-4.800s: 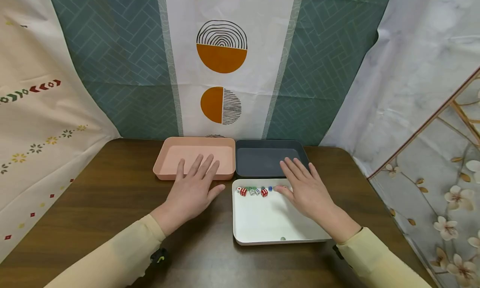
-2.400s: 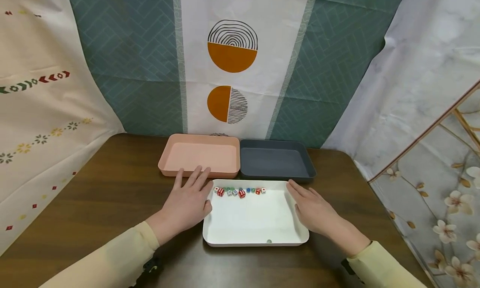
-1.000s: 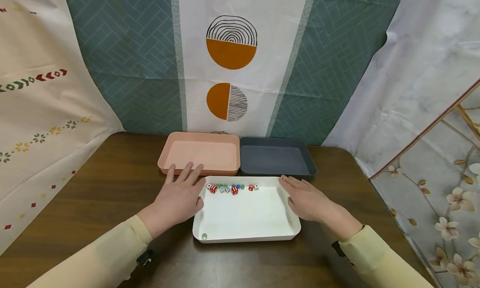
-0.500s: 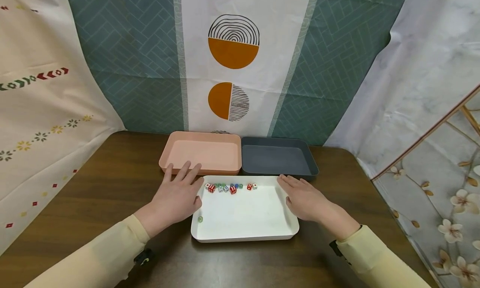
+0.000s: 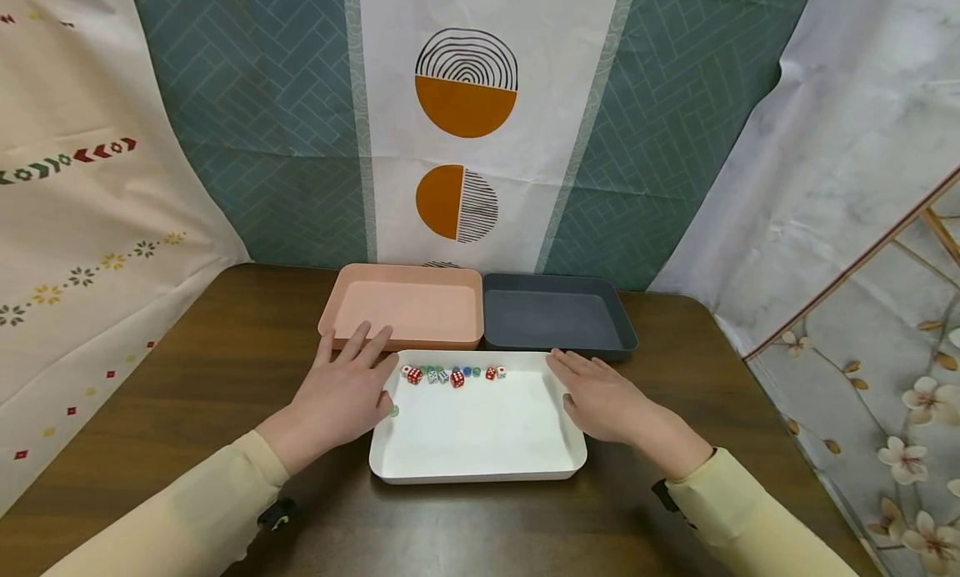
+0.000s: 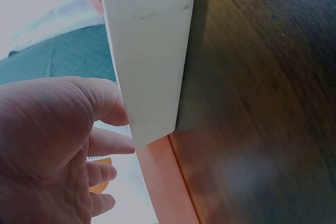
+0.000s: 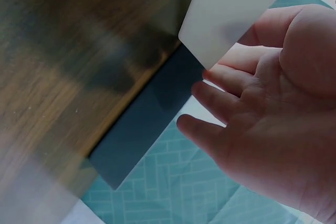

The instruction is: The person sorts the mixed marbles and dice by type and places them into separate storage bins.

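A shallow white tray (image 5: pixel 480 444) lies on the table between both hands. Several red and white dice, such as one red die (image 5: pixel 457 378), line its far side with small round blue and green beads (image 5: pixel 476 372). One pale green bead (image 5: pixel 394 410) is apart from them, by the left wall near the thumb. My left hand (image 5: pixel 337 395) has its fingers spread, thumb and forefinger at the tray's left rim. Along the right rim lies my right hand (image 5: pixel 603 398), fingers straight and close together. In the left wrist view, the thumb (image 6: pixel 107 98) meets the tray's edge.
Behind the white tray, a pink tray (image 5: pixel 408 302) and a dark blue-grey tray (image 5: pixel 558 314) stand side by side. The wooden table (image 5: pixel 465 527) backs onto a hanging patterned cloth (image 5: pixel 262 143), with more cloth at both sides.
Both hands have come to the white tray's sides, and it has shifted left. The lone green bead has rolled from the front to the left corner, then back along the left wall.
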Demonstrator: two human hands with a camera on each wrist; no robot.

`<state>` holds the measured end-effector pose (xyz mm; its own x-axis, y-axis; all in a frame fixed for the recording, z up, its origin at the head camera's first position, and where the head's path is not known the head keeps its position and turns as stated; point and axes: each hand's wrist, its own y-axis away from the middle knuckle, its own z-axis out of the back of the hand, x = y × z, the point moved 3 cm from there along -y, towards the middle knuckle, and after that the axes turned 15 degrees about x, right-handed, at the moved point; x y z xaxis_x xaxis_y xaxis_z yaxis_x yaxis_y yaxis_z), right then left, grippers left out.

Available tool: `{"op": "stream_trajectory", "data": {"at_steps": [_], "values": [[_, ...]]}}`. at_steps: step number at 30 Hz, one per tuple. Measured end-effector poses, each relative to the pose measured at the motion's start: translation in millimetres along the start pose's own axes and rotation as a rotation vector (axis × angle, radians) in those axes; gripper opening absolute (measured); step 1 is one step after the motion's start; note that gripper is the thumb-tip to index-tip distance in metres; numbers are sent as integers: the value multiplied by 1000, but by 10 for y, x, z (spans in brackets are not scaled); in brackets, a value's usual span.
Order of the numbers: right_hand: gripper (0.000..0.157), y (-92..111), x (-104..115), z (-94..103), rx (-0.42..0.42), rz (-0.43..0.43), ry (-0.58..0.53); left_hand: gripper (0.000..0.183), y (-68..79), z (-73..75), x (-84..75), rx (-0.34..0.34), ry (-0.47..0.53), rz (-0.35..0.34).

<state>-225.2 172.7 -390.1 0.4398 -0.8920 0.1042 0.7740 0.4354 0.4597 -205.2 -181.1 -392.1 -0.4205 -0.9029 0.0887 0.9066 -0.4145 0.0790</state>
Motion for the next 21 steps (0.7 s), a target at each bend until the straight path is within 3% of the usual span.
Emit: {"op": "stream_trajectory", "data": {"at_steps": [14, 21], "values": [[63, -12, -28, 39, 16, 3, 14, 49, -42, 35, 0, 38, 13, 5], [66, 17, 13, -84, -34, -10, 31, 48, -3, 3, -13, 5, 26, 8]]}}
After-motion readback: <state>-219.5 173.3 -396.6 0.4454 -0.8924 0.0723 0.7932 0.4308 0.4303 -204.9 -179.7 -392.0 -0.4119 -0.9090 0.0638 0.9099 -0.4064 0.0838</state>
